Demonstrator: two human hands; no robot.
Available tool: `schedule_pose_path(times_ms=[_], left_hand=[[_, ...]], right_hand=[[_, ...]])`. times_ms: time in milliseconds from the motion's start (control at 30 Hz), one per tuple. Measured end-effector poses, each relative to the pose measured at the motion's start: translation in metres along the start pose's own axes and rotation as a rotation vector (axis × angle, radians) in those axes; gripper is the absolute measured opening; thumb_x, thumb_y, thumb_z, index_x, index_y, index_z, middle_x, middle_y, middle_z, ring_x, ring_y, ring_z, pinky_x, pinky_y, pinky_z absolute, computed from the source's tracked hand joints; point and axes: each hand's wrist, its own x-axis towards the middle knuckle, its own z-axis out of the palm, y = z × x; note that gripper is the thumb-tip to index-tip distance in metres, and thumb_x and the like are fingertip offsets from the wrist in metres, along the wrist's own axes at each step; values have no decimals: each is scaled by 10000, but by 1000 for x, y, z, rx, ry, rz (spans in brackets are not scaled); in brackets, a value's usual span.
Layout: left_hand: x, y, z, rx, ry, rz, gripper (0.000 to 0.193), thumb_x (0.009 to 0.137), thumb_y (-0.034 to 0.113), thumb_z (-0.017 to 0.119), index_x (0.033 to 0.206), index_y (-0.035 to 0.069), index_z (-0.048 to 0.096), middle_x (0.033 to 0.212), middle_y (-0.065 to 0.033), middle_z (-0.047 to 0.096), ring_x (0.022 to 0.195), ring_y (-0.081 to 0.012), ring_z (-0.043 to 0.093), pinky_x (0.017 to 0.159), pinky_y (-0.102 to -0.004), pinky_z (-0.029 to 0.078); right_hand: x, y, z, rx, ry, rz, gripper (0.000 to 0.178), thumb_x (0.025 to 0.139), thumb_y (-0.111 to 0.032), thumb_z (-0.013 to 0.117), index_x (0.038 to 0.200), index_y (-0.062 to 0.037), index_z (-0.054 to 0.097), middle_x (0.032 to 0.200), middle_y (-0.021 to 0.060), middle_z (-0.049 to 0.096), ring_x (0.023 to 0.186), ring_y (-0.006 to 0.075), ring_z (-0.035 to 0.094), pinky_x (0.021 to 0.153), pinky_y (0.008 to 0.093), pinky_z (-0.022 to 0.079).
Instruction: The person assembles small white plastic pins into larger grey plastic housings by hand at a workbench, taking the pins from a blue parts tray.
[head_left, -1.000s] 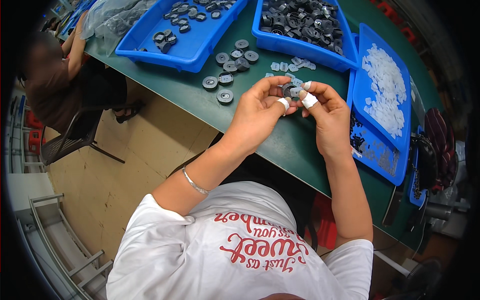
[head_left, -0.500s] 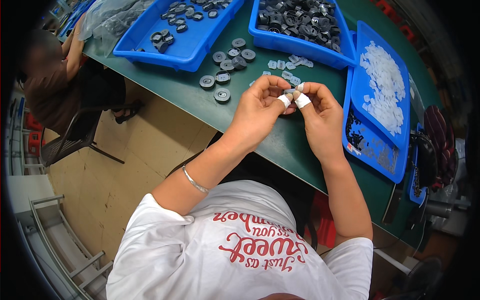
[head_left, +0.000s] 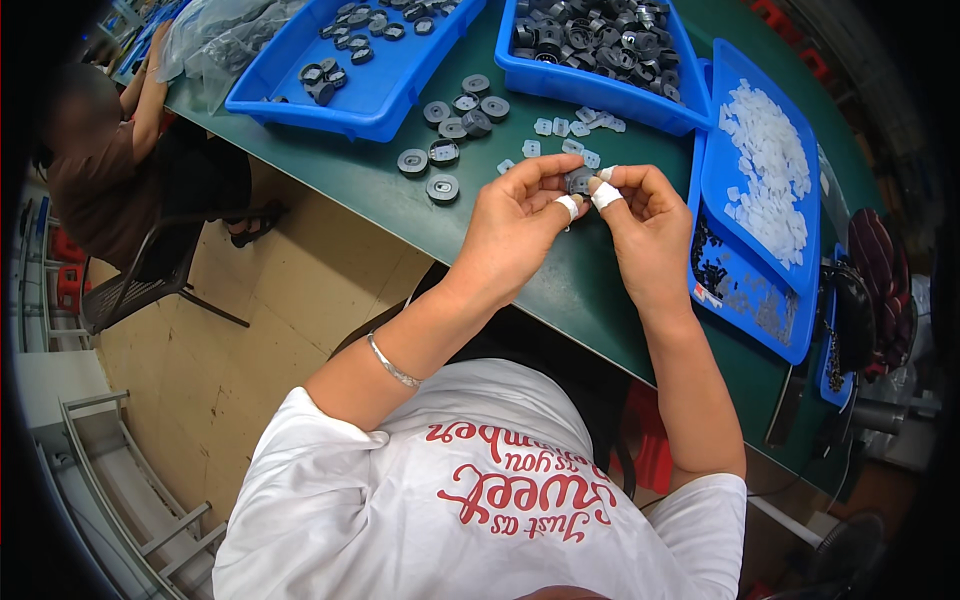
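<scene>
A small dark grey round plastic part (head_left: 578, 181) is pinched between my two hands above the green table. My left hand (head_left: 522, 212) grips its left side with thumb and forefinger. On the other side, my right hand (head_left: 640, 215) presses it with a taped thumb, and white tape also wraps the right forefinger tip and the left thumb. Just beyond my fingers lie several translucent white plastic pieces (head_left: 543, 127). Left of them is a loose group of grey round parts (head_left: 442, 188), some showing an oval recess. Fingers hide much of the held part.
Blue trays (head_left: 375, 122) of dark round parts stand at the back, one (head_left: 600, 98) heaped full. To the right, a blue tray of white pieces (head_left: 765, 170) overlaps another tray (head_left: 790, 345) with small black and grey bits. A person (head_left: 100, 190) sits at the far left.
The part between my fingers has turned, so its round dark face now shows where a pale narrow edge did before. Both hands have barely moved.
</scene>
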Motion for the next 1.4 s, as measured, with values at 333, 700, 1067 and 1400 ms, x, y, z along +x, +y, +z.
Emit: schedule_pose_path(times_ms=[333,700,1067,1400], left_hand=[[1,3,-7,-32,-11,-72,322,866,-14,584,1178,-70,528,1034,-120,613,939,-168,630,874,-275,527],[9,12,-13,-152,-21,-225,210,891,27,536,1086,-50,538,981,-118,633,889,-180,644,829,-283,538],[9,10,-11,21,-23,-129,251,878,2,568,1114,-75,538,992,-119,633,855,-143,645,793,-250,539],[8,9,-18,117,-7,-50,259,873,1,561,1116,-88,552,911,-121,648,766,-133,659,758,-243,547]], right_hand=[[9,3,-12,278,-143,371,134,825,-46,672,937,-24,601,848,46,645,728,94,591,646,196,464],[9,-2,-13,299,-265,386,121,844,-65,636,943,-8,595,885,69,638,790,115,604,705,236,497],[9,-2,-10,225,-268,326,111,882,-30,609,974,28,586,885,78,629,773,128,617,704,256,530],[7,-3,-5,209,-310,322,126,901,-19,574,1007,47,584,868,80,623,765,125,619,706,264,543]])
